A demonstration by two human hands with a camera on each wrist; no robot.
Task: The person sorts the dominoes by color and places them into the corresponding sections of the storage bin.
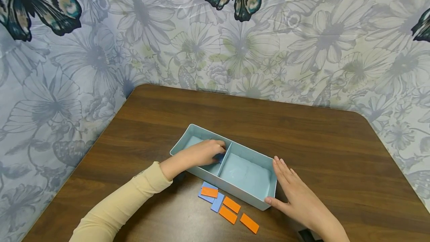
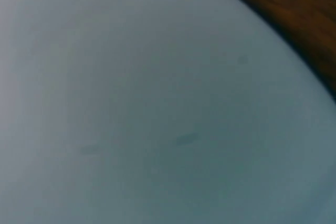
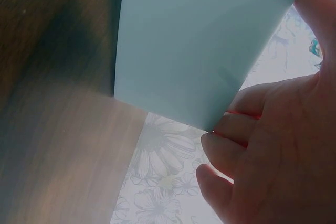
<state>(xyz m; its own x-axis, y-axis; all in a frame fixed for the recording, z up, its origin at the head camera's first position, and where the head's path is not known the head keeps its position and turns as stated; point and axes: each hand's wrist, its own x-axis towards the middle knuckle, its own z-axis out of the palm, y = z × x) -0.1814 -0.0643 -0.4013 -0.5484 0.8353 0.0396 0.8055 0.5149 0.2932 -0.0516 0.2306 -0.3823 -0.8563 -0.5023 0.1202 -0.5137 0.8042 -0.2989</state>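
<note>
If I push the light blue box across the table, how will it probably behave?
The light blue box will probably keep its shape, since its sides look straight and a divider spans it. It seems unlikely to roll or tip, being low, long and flat-sided. It may slide easily, as the table looks smooth.

In the head view, the left hand [image 1: 201, 152] mostly covers the blue piece [image 1: 220, 157] at its fingertips and part of the box [image 1: 236, 192]. An orange tile [image 1: 209, 192] partly hides the blue tile [image 1: 205, 198] under it. The bottom edge crops the sleeve [image 1: 124, 201] and a dark object [image 1: 306, 235], too little seen to identify. The pale form [image 2: 147, 98] in the left wrist view is blurred. In the right wrist view, the box runs past the top edge.
</note>
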